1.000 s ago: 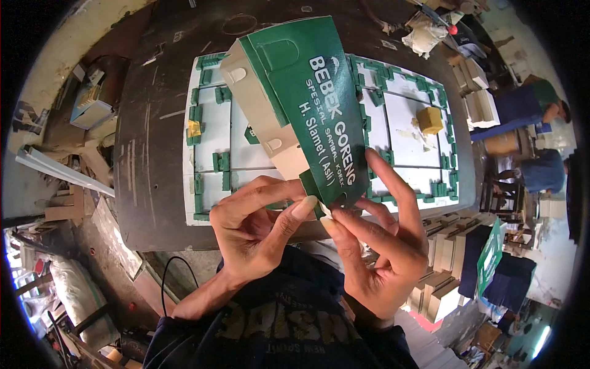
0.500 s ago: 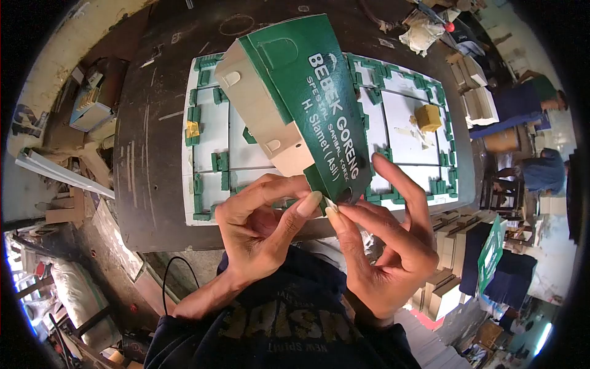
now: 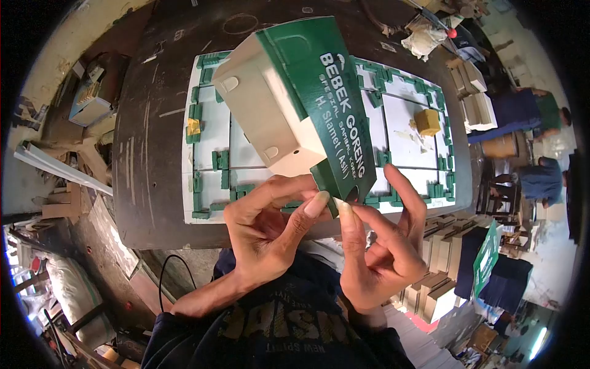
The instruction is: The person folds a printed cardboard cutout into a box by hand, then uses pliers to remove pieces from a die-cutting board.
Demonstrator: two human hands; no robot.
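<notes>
A green and white cardboard food box (image 3: 337, 114), printed "BEBEK GORENG", is held up tilted, its pale inside facing left. At its near lower corner, my left hand (image 3: 264, 230) pinches a green flap between thumb and finger. Right beside that, my right hand (image 3: 384, 249) closes thumb and finger on the same corner, its index finger raised. The two thumbs almost meet there. A round dark hole shows near the pinched corner. Beneath the box lies a white board (image 3: 402, 123) lined with green blocks, partly covered by the box.
A yellow block (image 3: 427, 122) sits on the board's right part. The board lies on a dark table (image 3: 147, 123). Stacks of folded cardboard (image 3: 439, 289) stand at the lower right. People (image 3: 544, 181) are farther right. A black cable (image 3: 163, 277) loops at the lower left.
The box has shifted slightly to the right, with both hands moving along. The pinch at the corner stays nearly the same. At the far right, another person has come more into view.
</notes>
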